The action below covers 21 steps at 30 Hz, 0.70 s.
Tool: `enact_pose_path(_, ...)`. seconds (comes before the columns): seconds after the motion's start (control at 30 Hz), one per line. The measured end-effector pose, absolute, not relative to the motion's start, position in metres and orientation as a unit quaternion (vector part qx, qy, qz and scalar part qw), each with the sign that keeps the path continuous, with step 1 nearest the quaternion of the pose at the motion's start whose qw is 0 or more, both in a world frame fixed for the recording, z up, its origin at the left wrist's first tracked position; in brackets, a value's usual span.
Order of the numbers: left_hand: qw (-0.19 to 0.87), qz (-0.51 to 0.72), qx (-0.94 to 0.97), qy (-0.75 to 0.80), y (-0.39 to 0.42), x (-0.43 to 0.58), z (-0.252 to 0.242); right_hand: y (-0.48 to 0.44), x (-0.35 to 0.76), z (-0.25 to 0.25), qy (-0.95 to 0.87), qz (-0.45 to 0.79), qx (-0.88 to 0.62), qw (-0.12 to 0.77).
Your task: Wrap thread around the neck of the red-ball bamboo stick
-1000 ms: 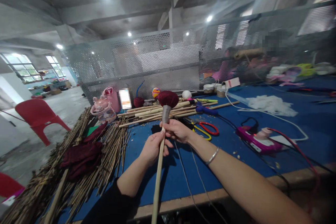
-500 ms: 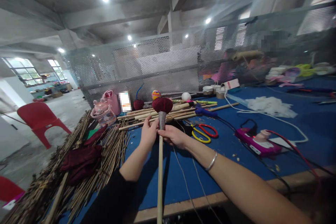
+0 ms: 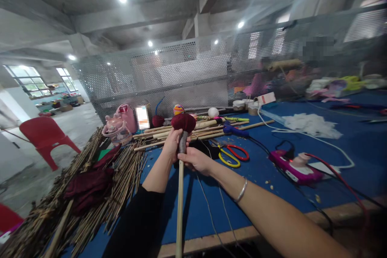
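A pale wooden stick [image 3: 180, 205] with a dark red cloth-covered head [image 3: 184, 121] stands nearly upright before me. Grey thread wraps the neck [image 3: 182, 142] just below the head. My left hand [image 3: 171, 145] is closed around this neck from the left, fingers partly hidden behind it. Lower down, my right hand [image 3: 198, 160] pinches the bottom of the wrapping with thumb and curled fingers. Two thin grey strands [image 3: 208, 205] hang below my right hand toward the table edge. Scissors [image 3: 232, 155] with one yellow and one red handle lie right of my hands.
Several wooden sticks [image 3: 154, 143] lie behind my hands. At left are bundled twigs [image 3: 121, 193] with dark red cloth [image 3: 89, 187]. A blue glue gun [image 3: 236, 129], a purple power strip [image 3: 298, 167] with cords and white fluff [image 3: 311, 124] occupy the right. A perforated metal screen [image 3: 181, 72] stands behind.
The red head has tilted and dropped slightly left. My left hand has moved up along the grey-wrapped neck, close under the head; my right hand keeps its pinch slightly lower.
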<state>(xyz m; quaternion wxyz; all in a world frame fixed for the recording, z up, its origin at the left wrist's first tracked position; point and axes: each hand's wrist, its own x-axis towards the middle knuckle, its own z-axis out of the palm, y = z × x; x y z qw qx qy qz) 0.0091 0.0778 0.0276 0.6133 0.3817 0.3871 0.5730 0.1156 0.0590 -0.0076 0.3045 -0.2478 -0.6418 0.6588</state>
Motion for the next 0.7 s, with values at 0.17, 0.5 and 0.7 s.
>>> enact_pose_path(0.17, 0.631, 0.571, 0.397, 0.345, 0.075, 0.005, 0.030, 0.057, 0.114, -0.007, -0.638, 0.667, -0.241, 0.301)
enact_pose_path(0.5, 0.367, 0.632, 0.468, 0.497, 0.069, -0.008, 0.024, 0.057, 0.114, -0.005, -0.635, 0.653, -0.268, 0.314)
enact_pose_path(0.7, -0.046, 0.591, 0.606, 0.530, 0.069, -0.020, 0.020, 0.054, 0.111, -0.005, -0.630, 0.661, -0.260, 0.314)
